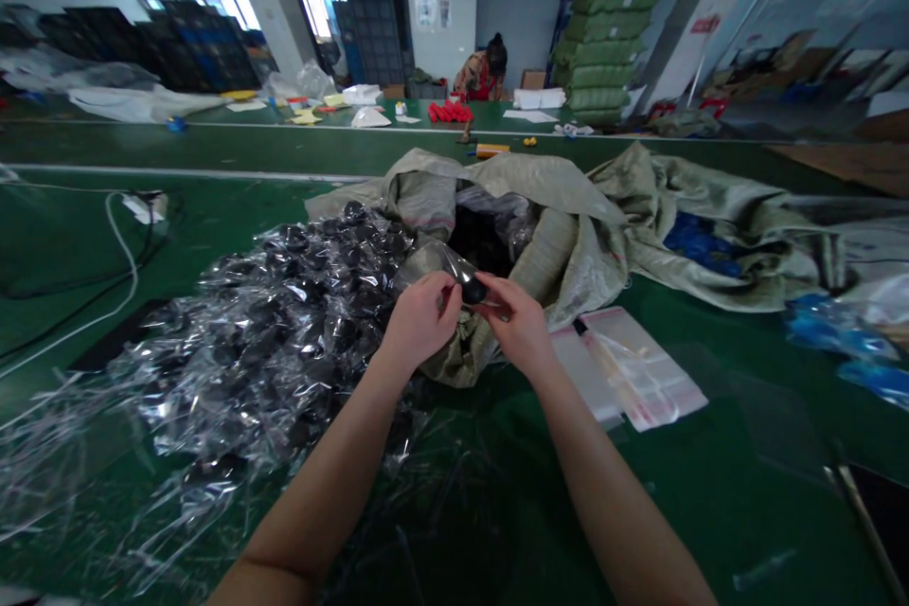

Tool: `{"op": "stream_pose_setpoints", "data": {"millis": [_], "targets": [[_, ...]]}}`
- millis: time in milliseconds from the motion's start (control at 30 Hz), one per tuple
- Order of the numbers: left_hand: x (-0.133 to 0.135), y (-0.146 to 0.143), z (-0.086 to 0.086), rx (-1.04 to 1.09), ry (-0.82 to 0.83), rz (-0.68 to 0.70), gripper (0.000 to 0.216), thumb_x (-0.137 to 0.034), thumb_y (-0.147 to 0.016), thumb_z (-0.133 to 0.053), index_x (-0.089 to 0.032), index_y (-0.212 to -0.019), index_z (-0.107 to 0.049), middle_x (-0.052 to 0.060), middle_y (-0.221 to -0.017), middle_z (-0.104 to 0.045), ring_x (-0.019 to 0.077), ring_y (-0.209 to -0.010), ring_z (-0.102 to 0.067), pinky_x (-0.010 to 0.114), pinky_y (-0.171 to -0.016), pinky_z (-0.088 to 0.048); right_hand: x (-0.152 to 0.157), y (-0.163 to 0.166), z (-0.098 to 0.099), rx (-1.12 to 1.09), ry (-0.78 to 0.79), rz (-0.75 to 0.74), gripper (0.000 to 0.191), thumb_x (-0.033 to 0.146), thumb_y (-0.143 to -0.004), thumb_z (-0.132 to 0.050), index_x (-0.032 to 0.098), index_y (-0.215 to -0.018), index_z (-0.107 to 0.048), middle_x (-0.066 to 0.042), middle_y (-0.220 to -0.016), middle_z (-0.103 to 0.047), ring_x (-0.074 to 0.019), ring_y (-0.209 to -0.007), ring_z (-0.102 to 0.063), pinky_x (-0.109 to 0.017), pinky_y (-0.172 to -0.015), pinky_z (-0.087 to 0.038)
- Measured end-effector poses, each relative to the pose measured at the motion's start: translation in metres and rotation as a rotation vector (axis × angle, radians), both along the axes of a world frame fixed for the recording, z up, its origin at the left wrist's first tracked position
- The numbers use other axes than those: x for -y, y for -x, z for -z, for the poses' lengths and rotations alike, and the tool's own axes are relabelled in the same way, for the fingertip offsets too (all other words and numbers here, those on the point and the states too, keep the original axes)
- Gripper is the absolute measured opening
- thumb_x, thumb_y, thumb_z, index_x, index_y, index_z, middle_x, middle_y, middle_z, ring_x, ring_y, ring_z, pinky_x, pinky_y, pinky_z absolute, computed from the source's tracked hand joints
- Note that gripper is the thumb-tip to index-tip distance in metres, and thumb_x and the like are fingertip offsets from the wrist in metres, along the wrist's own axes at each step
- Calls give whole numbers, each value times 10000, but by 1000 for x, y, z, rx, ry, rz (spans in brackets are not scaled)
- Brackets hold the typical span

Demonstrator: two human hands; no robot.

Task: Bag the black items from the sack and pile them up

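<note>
I have both hands meeting at the centre of the view. My left hand (pixel 418 322) pinches the edge of a clear crinkly plastic bag (pixel 433 263), fingers pressed together on the film, while my right hand (pixel 517 322) pinches a small round glossy black piece (pixel 473 290) at the bag's mouth. The black piece sits between the two hands, just in front of the open woven grey-green sack (pixel 561 208).

To do this step well, I judge the left pinch should keep the film taut so the mouth stays open, and the right fingertips should hold the piece by its rim so it slides rather than snags. The film looks thin and slippery; a loose pinch could let it fold shut.

The piece looks dark, smooth and domed; finer detail is too small to tell.

At nine o'clock of my hands lies a heap of bagged black pieces in clear wrappers (pixel 284 322). At four o'clock, a stack of flat clear bags with pink strips (pixel 639 369) rests on the green table (pixel 710 492). At twelve o'clock, far off, a person in red (pixel 485 71) works at another table.
</note>
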State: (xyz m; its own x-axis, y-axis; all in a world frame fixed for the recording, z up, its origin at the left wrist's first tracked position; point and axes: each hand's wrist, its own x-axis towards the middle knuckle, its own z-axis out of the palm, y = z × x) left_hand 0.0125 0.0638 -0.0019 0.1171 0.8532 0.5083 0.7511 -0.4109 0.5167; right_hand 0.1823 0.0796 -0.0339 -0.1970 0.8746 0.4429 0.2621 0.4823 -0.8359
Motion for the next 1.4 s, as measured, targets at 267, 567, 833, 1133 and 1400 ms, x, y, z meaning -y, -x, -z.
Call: {"op": "stream_pose_setpoints", "data": {"millis": [267,567,833,1133,1400], "targets": [[-2,-7,4,25,77,-63,184,-251,-902,-461,-184,-779,-581,17,-701,-610,136,-618,-545,252,-609,-383,-1,5,5,-281,100,121,583,190,-822,-589,258,-1378,-430,-51,-1056,-725,-180,-898,-721,-349,-829,-593],[-14,-28,8,-36,247,-267,229,-305,-873,-468,-205,-745,-630,65,-747,-693,191,-702,-631,282,-644,-394,-12,-6,-19,302,16,459,180,297,-853,-581,192,-833,-726,-63,-846,-750,-212,-786,-701,-338,-793,-529],[-26,-35,-4,-63,346,-335,308,-333,-862,-439,-193,-767,-696,138,-833,-732,269,-811,-682,320,-689,-441,-27,-6,-63,668,59,470,222,315,-844,-601,190,-839,-784,-103,-907,-770,-255,-896,-704,-331,-825,-492],[-19,-33,-14,32,299,-370,296,-323,-870,-437,-202,-780,-691,118,-838,-732,249,-819,-679,306,-702,-435,-24,-10,-75,640,19,439,197,316,-821,-633,201,-821,-792,-71,-869,-780,-225,-873,-716,-286,-816,-498],[-13,-35,-17,15,248,-414,311,-333,-891,-419,-203,-813,-690,110,-850,-729,219,-810,-660,282,-683,-407,-20,-13,-70,559,30,411,186,312,-799,-649,190,-797,-789,-60,-819,-778,-204,-818,-717,-262,-772,-493]]}}
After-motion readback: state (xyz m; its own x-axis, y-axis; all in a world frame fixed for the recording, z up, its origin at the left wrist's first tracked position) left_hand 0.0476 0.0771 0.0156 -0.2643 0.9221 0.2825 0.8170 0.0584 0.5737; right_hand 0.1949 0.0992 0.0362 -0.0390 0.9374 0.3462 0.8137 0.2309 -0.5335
